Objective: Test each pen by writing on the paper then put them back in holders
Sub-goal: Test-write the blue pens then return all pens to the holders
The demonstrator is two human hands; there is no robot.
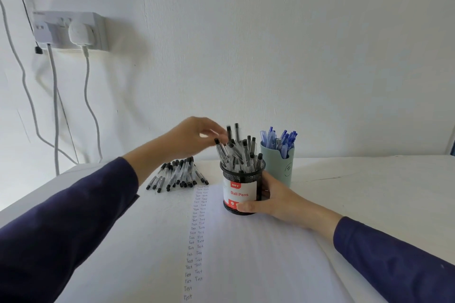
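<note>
Just beside left fingers [216, 133], pens [234, 152] stand in holder [243, 176].

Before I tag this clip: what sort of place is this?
Likely a home or office desk: a mesh pen holder, paper with handwritten tests, a wall socket with plugs.

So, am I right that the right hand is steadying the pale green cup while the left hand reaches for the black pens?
Not quite: the head view shows the right hand steadying the black mesh holder, not the pale green cup, while the left hand reaches for the black pens.
</note>
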